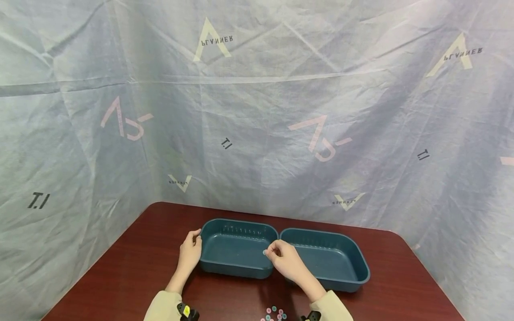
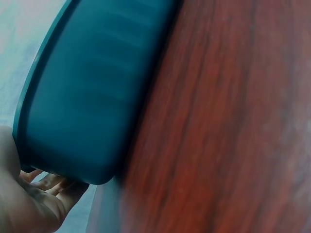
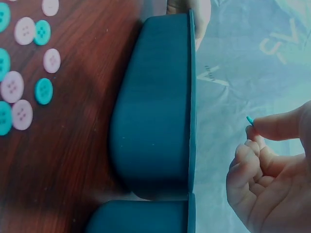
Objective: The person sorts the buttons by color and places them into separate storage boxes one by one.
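Two dark teal plastic trays stand side by side: a left tray (image 1: pixel 237 270) and a right tray (image 1: pixel 345 285). My left hand (image 1: pixel 190 252) holds the left tray at its left end. In the left wrist view, its fingers (image 2: pixel 63 191) bend against the outer end wall and the thumb side lies by the rim. Over the left tray's right end, above the rim, my right hand (image 1: pixel 287 261) pinches a small teal button (image 3: pixel 250 121) between thumb and forefinger. That button is seen edge-on in the right wrist view.
Several loose pink buttons (image 3: pixel 22 115) and teal buttons (image 3: pixel 43 91) lie on the reddish-brown wooden table (image 1: pixel 225 298), in front of the trays. A pale printed cloth (image 1: pixel 249 111) hangs behind the table and along its sides.
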### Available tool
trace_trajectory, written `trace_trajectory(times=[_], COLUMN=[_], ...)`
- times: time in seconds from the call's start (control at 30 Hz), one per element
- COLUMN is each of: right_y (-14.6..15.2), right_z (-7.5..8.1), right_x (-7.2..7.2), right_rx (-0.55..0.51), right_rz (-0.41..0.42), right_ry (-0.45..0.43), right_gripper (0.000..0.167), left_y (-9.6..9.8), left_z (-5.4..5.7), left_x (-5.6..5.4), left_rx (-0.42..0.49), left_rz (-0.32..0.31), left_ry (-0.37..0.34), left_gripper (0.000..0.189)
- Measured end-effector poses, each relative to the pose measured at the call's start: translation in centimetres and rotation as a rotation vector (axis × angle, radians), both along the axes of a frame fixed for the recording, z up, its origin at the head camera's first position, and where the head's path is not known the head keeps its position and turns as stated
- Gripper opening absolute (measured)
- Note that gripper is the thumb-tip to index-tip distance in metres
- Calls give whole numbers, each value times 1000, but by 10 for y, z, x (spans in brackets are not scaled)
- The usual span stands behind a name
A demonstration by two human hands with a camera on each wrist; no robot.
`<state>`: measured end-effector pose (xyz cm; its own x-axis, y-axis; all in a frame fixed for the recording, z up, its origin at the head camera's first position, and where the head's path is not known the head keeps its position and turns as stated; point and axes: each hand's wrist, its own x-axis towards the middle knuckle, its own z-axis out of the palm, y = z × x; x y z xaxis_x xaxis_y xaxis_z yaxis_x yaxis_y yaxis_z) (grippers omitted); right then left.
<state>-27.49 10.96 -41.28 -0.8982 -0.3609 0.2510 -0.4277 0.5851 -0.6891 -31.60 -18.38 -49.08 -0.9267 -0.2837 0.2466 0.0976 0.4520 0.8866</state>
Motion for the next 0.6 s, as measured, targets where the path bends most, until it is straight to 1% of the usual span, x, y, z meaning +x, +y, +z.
trace_trajectory(times=[0.23,0.47,0.6], right_y=[-10,-19,-23], right_z=[0,-1,-4], right_x=[-8,-18,-23], right_rx=[-5,18,32], right_rz=[18,33,47], right_ry=[33,28,30], right_gripper=[16,16,16], left_y=[0,0,1], left_z=[0,0,-1], left_x=[0,1,1], left_rx=[1,8,5], left_rz=[3,-1,1], left_ry=[2,-5,-4], left_gripper=[35,35,35])
